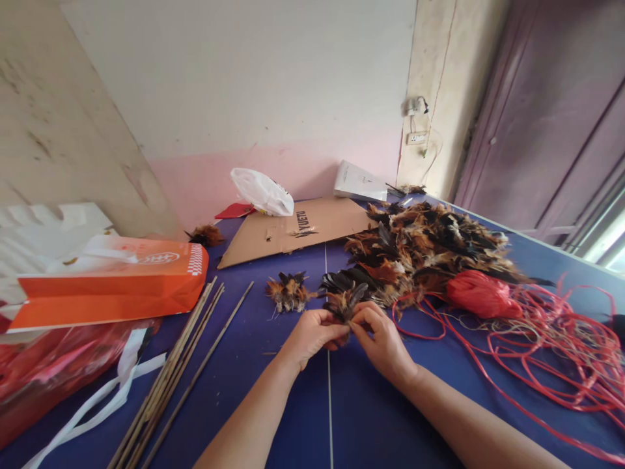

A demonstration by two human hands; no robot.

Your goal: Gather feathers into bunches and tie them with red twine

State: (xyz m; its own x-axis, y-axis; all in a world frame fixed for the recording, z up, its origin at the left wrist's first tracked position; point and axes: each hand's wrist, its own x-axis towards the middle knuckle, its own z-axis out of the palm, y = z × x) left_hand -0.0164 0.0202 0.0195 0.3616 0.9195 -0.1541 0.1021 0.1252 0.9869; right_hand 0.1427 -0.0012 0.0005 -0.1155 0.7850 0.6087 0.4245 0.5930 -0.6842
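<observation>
My left hand (317, 335) and my right hand (378, 335) meet over the blue table, both closed on one small bunch of dark and brown feathers (346, 303). The feather tips fan out above my fingers, and the quill ends are mostly hidden by them. Just beyond lie loose black feathers (351, 279). A separate small feather bunch (289, 291) rests to the left of my hands. To the right and behind spreads a large heap of brown and black feathers (430, 244).
Tangled red plastic string (551, 339) and a red plastic bag (481, 293) lie at right. Thin sticks (183, 365), an orange paper bag (112, 293) and white straps (105, 404) are at left. Flat cardboard (312, 228), a white plastic bag (261, 191) and a white box (360, 181) stand behind.
</observation>
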